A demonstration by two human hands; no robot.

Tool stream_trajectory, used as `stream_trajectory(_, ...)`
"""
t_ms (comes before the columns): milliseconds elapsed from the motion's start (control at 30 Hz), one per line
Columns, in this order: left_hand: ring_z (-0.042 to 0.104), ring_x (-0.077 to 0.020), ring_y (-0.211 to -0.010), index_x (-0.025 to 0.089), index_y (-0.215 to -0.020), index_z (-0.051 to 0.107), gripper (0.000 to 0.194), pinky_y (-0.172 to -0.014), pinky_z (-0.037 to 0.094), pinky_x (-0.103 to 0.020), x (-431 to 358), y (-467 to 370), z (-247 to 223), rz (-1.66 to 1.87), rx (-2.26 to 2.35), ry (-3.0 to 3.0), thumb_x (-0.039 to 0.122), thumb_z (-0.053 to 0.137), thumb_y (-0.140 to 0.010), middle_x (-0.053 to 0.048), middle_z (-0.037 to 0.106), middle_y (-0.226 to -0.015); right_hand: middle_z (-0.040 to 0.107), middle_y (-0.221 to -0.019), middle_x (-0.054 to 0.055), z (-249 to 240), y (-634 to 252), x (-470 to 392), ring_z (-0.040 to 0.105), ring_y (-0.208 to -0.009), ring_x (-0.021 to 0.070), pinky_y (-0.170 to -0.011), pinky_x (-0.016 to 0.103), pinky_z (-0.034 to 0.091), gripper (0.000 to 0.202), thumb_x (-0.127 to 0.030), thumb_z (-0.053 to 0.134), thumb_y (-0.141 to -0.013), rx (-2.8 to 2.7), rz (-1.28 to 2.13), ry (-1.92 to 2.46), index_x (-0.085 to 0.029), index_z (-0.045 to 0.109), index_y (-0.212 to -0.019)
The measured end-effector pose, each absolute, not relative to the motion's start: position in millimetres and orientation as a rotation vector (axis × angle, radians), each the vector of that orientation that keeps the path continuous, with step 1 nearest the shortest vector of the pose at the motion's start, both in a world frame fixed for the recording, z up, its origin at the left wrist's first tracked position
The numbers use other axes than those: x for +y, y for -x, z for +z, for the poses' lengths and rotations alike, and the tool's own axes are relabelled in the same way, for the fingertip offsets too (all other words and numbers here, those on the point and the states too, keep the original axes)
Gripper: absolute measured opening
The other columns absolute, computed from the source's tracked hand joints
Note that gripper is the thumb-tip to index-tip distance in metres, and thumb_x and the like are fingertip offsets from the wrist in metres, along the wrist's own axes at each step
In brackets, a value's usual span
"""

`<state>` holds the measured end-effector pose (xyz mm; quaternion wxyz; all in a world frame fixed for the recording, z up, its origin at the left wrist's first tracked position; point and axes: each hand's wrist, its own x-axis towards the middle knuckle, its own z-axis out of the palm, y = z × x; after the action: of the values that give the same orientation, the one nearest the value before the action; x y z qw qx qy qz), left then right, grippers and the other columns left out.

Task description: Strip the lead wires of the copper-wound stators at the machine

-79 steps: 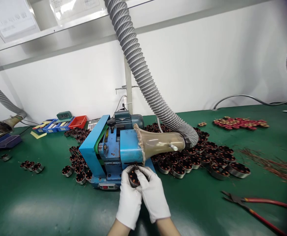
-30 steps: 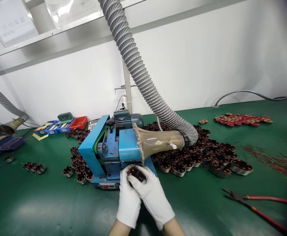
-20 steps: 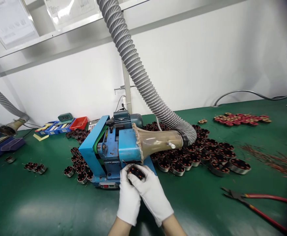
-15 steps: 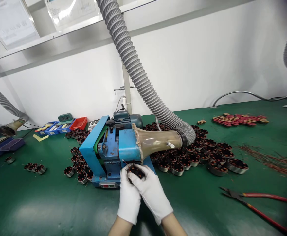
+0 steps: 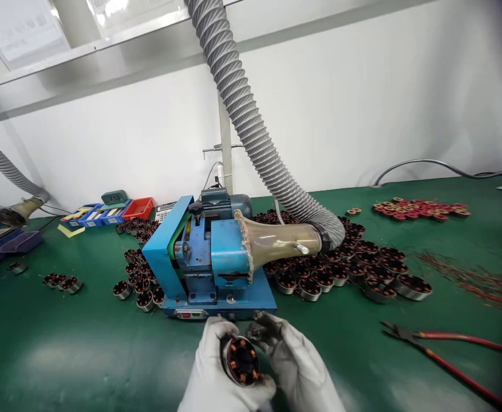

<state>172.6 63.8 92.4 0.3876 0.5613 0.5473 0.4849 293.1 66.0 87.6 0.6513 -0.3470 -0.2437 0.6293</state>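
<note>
My left hand [image 5: 210, 366], in a white glove, is closed around a motor stator [image 5: 242, 360], a round metal ring with a black inside and copper windings, its face turned up toward me. Just to its right is my right hand [image 5: 302, 363], gloved with dark-stained fingertips. Its fingers are half bent and apart from the ring, with nothing visible in them. Beyond both hands stands a blue belt-driven machine [image 5: 231, 246] with a motor on top and a translucent brown funnel [image 5: 280, 240] at its right side.
A grey ribbed hose [image 5: 251, 123] runs down to the funnel. Many similar stators [image 5: 309, 289] crowd the right of the machine, others [image 5: 145, 299] its left. Red-handled pliers [image 5: 409, 337] lie right, near loose wire scraps [image 5: 469, 280]. Red rings [image 5: 420, 209] and a red bin [image 5: 138, 208] sit farther back.
Both hands have drawn back from the machine's front toward me. The stator has turned face up in my left hand, and my right hand has come off it.
</note>
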Motion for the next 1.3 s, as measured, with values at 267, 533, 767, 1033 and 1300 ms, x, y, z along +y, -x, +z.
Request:
stream_trajectory(267, 0.062, -0.0247, -0.097, 0.022, -0.116, 0.047, 0.060, -0.082, 0.051, -0.036, 48.9, -171.9, 88.2, 1.230, 1.187, -1.187, 0.022, 0.065, -0.058, -0.011, 0.063, -0.108, 0.070, -0.081, 0.009, 85.3, -280.9, 50.5, 0.064, -0.076, 0.0252, -0.073, 0.036, 0.051, 0.039, -0.047, 0.080, -0.050, -0.641, 1.327, 0.881, -0.021, 0.074, -0.079)
stream_trajectory(533, 0.054, -0.0202, -0.091, 0.022, -0.092, 0.051, 0.039, -0.077, 0.049, -0.030, 38.6, -179.6, 91.7, 1.461, 1.264, -1.634, 0.015, 0.063, -0.056, -0.004, 0.051, -0.095, 0.061, -0.056, -0.001, 112.7, -295.7, 68.7, 0.050, -0.050, 0.0088, -0.048, 0.019, 0.043, 0.022, -0.029, 0.083, -0.052, -0.373, 1.397, 0.794, -0.019, 0.071, -0.067)
stream_trajectory(767, 0.053, -0.0225, -0.101, 0.026, -0.111, 0.047, 0.056, -0.086, 0.047, -0.034, 40.0, -174.9, 90.7, 1.413, 1.214, -1.759, 0.010, 0.057, -0.059, -0.007, 0.049, -0.110, 0.064, -0.066, 0.002, 120.8, -293.8, 66.0, 0.057, -0.062, 0.0147, -0.061, 0.025, 0.046, 0.026, -0.029, 0.082, -0.053, -0.735, 1.508, 0.805, -0.016, 0.072, -0.073)
stream_trajectory(1033, 0.054, -0.0169, -0.085, 0.028, -0.102, 0.049, 0.047, -0.075, 0.048, -0.029, 47.1, -176.6, 87.8, 1.454, 1.159, -1.892, 0.011, 0.060, -0.060, -0.002, 0.048, -0.094, 0.062, -0.062, -0.003, 122.5, -296.6, 86.8, 0.051, -0.054, 0.0079, -0.053, 0.019, 0.044, 0.023, -0.029, 0.083, -0.051, -0.300, 1.405, 0.606, -0.021, 0.069, -0.067)
stream_trajectory(1300, 0.056, -0.0241, -0.102, 0.021, -0.108, 0.049, 0.048, -0.089, 0.046, -0.036, 83.6, -178.7, 80.9, 1.316, 1.283, -1.298, 0.024, 0.064, -0.062, -0.009, 0.057, -0.111, 0.069, -0.091, 0.008, 89.4, -274.4, 87.3, 0.062, -0.085, 0.0231, -0.078, 0.033, 0.049, 0.026, -0.036, 0.069, -0.067, -0.930, 1.164, 0.992, -0.019, 0.070, -0.087)
